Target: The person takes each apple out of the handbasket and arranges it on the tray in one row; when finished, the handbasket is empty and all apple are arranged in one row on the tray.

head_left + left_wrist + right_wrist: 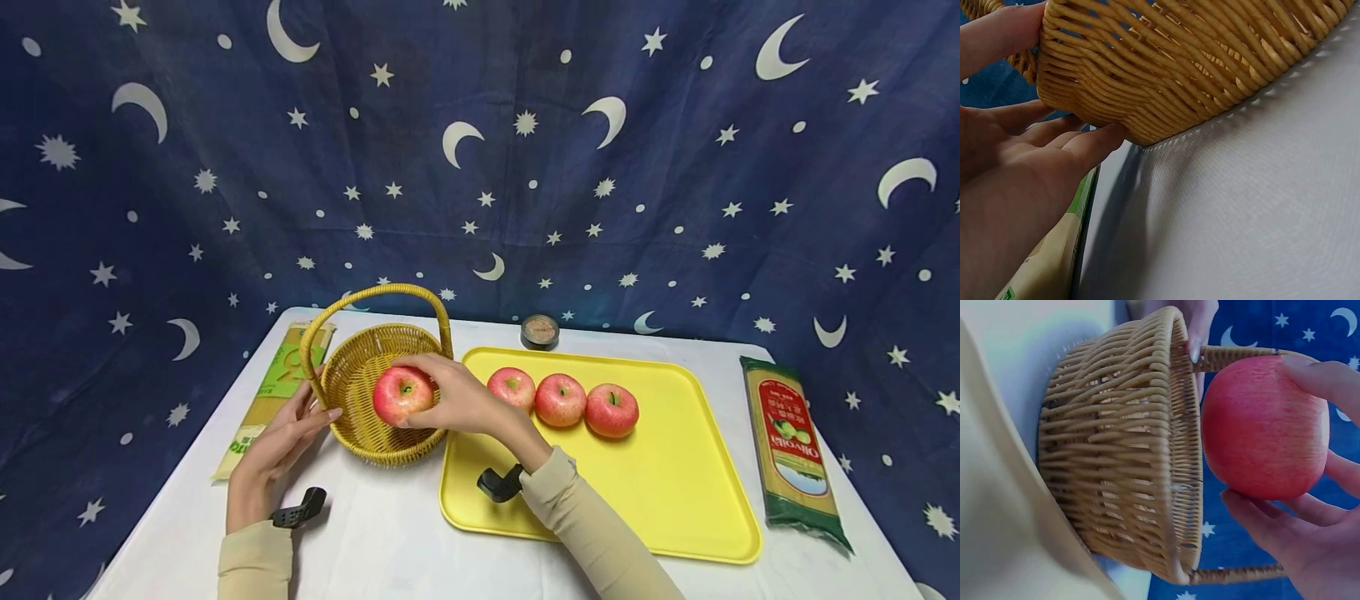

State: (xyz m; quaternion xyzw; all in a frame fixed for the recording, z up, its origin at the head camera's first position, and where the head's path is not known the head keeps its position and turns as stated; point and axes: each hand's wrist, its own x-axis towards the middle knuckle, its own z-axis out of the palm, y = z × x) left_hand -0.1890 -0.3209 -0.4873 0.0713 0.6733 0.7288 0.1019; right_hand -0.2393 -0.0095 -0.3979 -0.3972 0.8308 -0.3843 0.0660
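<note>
A red apple (403,395) is held in my right hand (463,398), above the opening of a wicker basket (386,454). In the right wrist view, the thumb and fingers lie around the apple (1266,428), which is apart from the basket rim. My left hand (277,442) holds the basket's left side. Its thumb lies at the rim and its other fingers touch the woven wall (1147,81) low down, as the left wrist view shows. The basket's arched handle (390,289) stands upright. No other apple shows inside the basket.
To the right, a yellow tray (675,467) bears three apples (560,400) in a row. A green pasta packet (277,375) lies left of the basket, and an Olivoila packet (795,442) at the far right. A small round container (539,332) stands behind the tray.
</note>
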